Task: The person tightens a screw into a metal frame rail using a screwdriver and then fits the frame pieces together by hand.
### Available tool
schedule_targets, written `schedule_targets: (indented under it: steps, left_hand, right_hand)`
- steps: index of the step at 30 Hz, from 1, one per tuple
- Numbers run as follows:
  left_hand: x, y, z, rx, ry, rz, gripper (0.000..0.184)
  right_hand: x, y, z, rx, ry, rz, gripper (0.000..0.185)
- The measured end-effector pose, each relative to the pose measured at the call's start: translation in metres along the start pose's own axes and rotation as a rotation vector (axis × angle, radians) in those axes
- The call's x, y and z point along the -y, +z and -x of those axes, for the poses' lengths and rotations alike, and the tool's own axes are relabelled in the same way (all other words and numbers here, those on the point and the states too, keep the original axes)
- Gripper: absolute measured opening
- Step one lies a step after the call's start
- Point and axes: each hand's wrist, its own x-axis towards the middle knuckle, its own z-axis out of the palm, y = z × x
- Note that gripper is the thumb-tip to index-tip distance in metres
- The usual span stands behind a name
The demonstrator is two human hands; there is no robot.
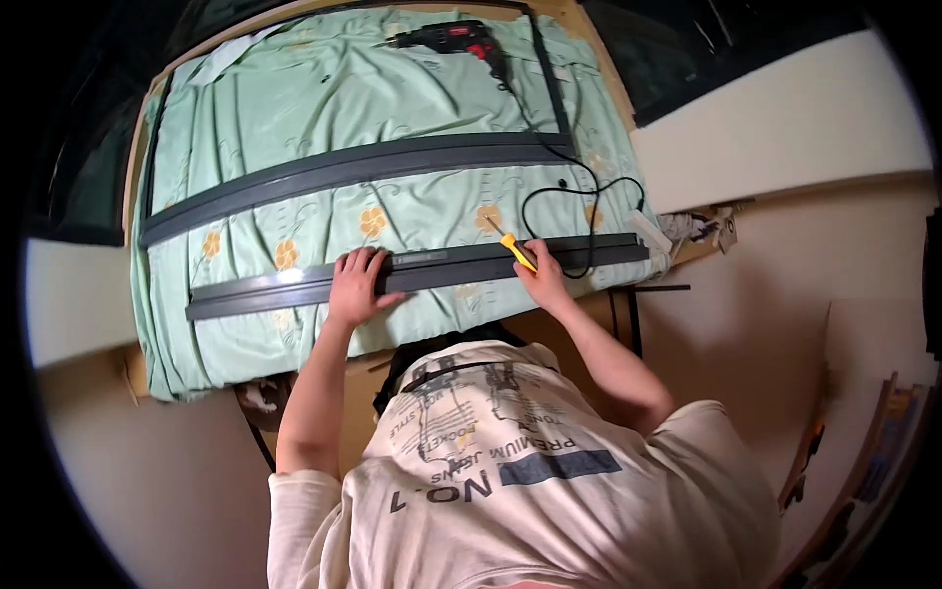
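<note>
The right hand (543,283) has its fingers closed round a yellow and black screwdriver (520,253), over the near rail (451,270). The shaft slants out of the fist, away from the body and towards the left, its tip beyond the rail, over the cloth (422,211).

The left hand (355,285) lies on top of the same rail, left of the screwdriver, its fingers loosely together and its thumb spread towards the right; it is not wrapped round anything. The rail runs lengthwise from left to right along the table's near edge, its right end a little farther from the body, and passes beneath both hands. The right hand is the nearer to its right end.

A far rail (343,165) crosses the middle of the table (615,83), roughly in line with the near one and well apart from it. Towards the far right corner lies a drill (461,39), its cord (595,196) looping down by the near rail's right end. A white sheet (231,54) lies by the far left corner. The flowered green cloth is rumpled. Beyond the table's right side are a pale wall (765,118) and dark panes (667,49).
</note>
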Motion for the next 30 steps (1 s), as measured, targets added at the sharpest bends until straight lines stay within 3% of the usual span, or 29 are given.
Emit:
schedule_targets:
  steps: [4, 6, 9, 10, 12, 14, 15, 16, 18, 22, 26, 28, 30]
  left_hand:
    - [-0.019, 0.017, 0.005, 0.014, -0.039, -0.044, 0.082]
    - [-0.016, 0.032, 0.011, 0.049, -0.003, -0.108, 0.069]
    - [-0.024, 0.030, 0.008, 0.099, -0.031, -0.078, 0.065]
    - [-0.023, 0.032, 0.008, 0.068, -0.025, -0.066, 0.063]
    - [-0.022, 0.033, 0.010, 0.050, -0.023, -0.065, 0.062]
    - [-0.024, 0.034, 0.009, 0.009, -0.041, 0.014, 0.055]
    - [-0.025, 0.033, 0.008, 0.017, -0.044, 0.008, 0.055]
    - [-0.027, 0.031, 0.007, 0.009, -0.040, 0.008, 0.054]
    - [-0.029, 0.028, 0.006, 0.005, -0.042, 0.000, 0.052]
    - [-0.034, 0.027, 0.008, -0.080, -0.028, -0.067, 0.050]
    - [-0.038, 0.011, 0.030, -0.032, -0.061, -0.052, 0.049]
    - [-0.034, 0.002, 0.049, -0.009, -0.071, -0.079, 0.050]
    - [-0.024, -0.006, 0.068, -0.002, -0.113, -0.061, 0.051]
  right_hand:
    - [-0.031, -0.024, 0.016, -0.157, 0.116, -0.015, 0.034]
    - [-0.052, -0.042, 0.018, -0.213, 0.262, -0.043, 0.030]
    - [-0.066, -0.078, 0.020, -0.265, 0.330, 0.168, 0.027]
    - [-0.087, -0.086, 0.021, -0.263, 0.312, 0.099, 0.030]
    - [-0.127, -0.092, 0.019, -0.449, 0.163, 0.287, 0.036]
    - [-0.143, -0.097, 0.016, -0.405, 0.376, 0.167, 0.040]
    - [-0.108, -0.108, 0.007, -0.281, 0.690, -0.173, 0.033]
    - [-0.104, -0.108, 0.006, -0.273, 0.694, -0.179, 0.033]
    - [-0.098, -0.104, 0.002, -0.104, 0.728, -0.575, 0.024]
    - [-0.068, -0.097, -0.026, -0.028, 0.687, -0.927, 0.021]
    - [-0.056, -0.121, -0.108, -0.236, 0.559, -1.292, 0.018]
    - [-0.017, -0.156, -0.150, -0.207, 0.483, -1.233, 0.017]
    - [-0.042, -0.173, -0.174, -0.119, 0.314, -0.890, 0.024]
